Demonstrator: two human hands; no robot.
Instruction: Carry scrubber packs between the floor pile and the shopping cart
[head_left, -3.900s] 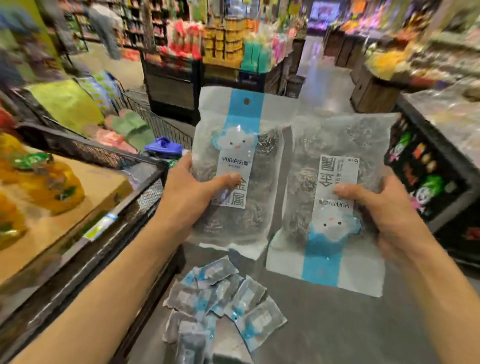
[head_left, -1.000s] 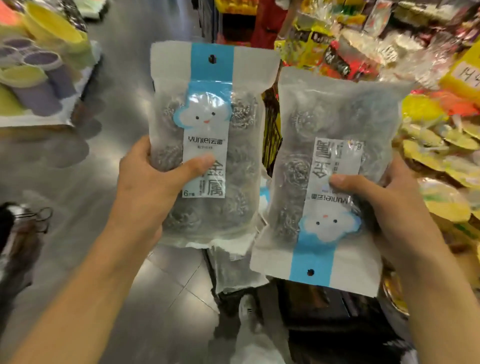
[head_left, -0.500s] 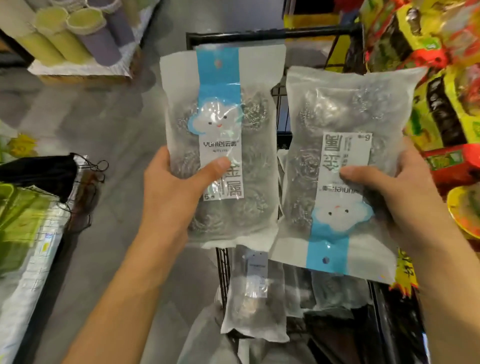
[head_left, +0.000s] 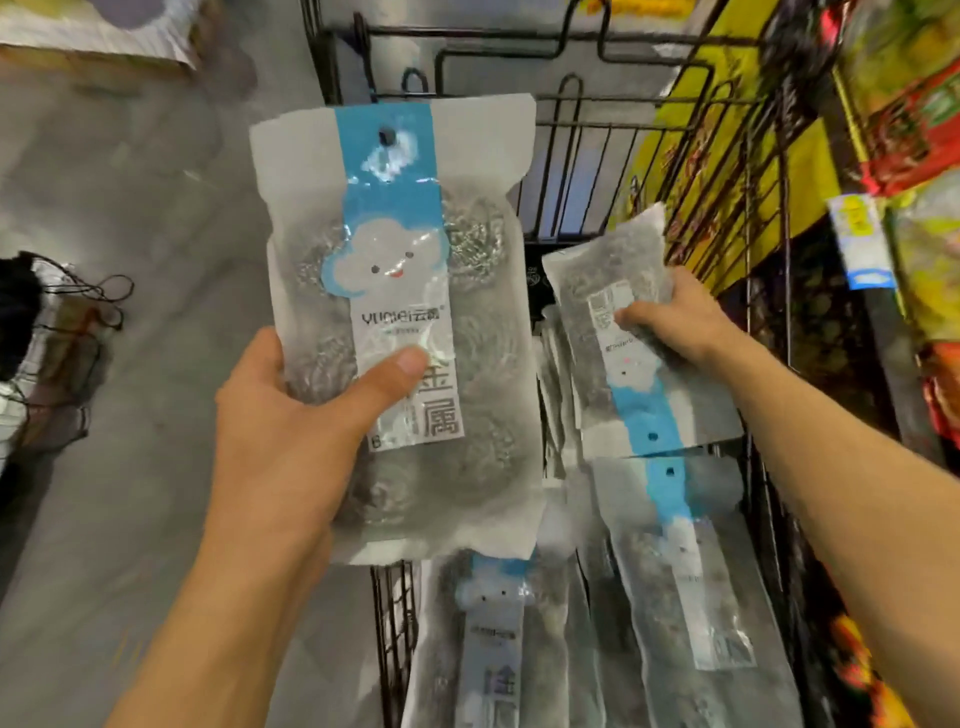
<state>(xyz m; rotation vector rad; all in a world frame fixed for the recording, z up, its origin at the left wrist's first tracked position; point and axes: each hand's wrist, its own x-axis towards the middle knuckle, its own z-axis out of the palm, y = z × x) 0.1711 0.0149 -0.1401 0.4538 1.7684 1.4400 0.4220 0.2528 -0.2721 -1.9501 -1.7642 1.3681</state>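
1. Scourer pack (head_left: 395, 322), upright with its blue strip at the top, is sitting in the left hand (head_left: 280, 436), thumb lying across the label and fingers curling behind.
2. Behind it, the black wire rack (head_left: 571, 114) is standing with more packs (head_left: 675, 571) lying inside, below both hands.
3. Further right, the right hand (head_left: 670, 317) is gripping a second pack (head_left: 639, 332), upside down and tilted, low inside the rack just above the lying packs.
4. Snack bags (head_left: 914, 104) are filling the right edge.

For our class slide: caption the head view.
Left hand holds an upright scourer pack; right hand lowers another pack into the wire rack.
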